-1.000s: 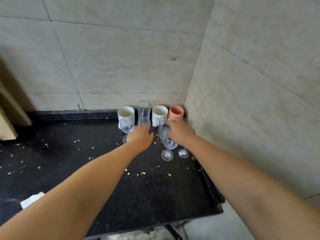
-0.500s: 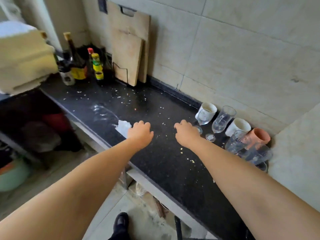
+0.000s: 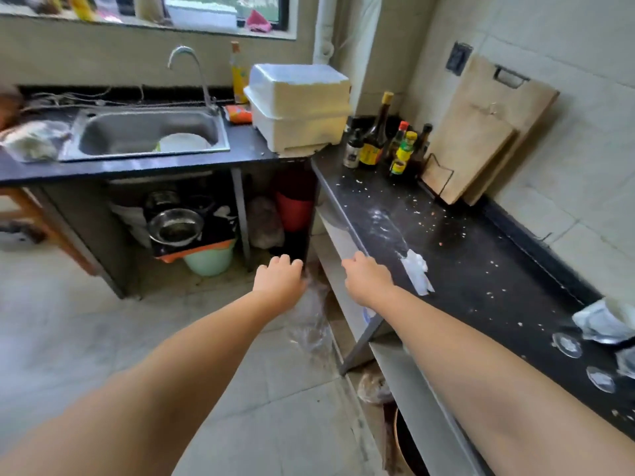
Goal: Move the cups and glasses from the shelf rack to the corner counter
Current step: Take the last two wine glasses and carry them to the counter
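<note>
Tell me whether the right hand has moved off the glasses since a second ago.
Yes. The right hand, empty, has pulled away from the glasses and now hangs over the counter's front edge, toward the sauce bottles.

We see pale marbled wall tiles [image 3: 563,139] on the right, behind a long black stone table [image 3: 481,255] speckled with crumbs. Two light wooden cutting boards [image 3: 481,132] lean against that wall. On the far left, a stainless steel sink [image 3: 147,132] with a curved chrome tap [image 3: 192,70] sits below a daylit window [image 3: 220,8]. Grey floor tiles [image 3: 86,324] lie below.
</note>
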`<control>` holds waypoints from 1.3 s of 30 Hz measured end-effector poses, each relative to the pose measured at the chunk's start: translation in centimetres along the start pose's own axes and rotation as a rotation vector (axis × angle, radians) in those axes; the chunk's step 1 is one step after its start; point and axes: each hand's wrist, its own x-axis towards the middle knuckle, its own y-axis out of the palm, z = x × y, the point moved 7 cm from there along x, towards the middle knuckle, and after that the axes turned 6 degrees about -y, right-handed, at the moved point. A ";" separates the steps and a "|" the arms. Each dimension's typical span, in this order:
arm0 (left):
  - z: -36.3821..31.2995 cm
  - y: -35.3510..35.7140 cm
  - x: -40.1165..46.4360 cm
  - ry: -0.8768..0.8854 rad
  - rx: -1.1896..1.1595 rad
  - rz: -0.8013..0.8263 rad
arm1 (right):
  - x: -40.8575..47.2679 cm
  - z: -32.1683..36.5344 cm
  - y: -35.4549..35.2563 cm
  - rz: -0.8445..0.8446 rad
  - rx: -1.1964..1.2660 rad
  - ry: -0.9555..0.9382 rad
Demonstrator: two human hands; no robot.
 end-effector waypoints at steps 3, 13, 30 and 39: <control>8.0 -1.1 -2.4 -0.049 0.045 -0.013 | 2.1 8.5 -0.5 -0.013 0.020 -0.074; 37.2 -5.6 -11.9 -0.451 0.041 -0.085 | 5.8 38.6 -2.7 -0.055 -0.009 -0.446; 64.8 -10.1 -16.4 -0.818 -0.071 -0.146 | 14.0 70.5 -7.2 -0.110 -0.076 -0.900; 80.6 -15.6 -13.4 -0.903 -0.121 -0.194 | 23.8 85.0 -11.6 -0.100 -0.087 -0.930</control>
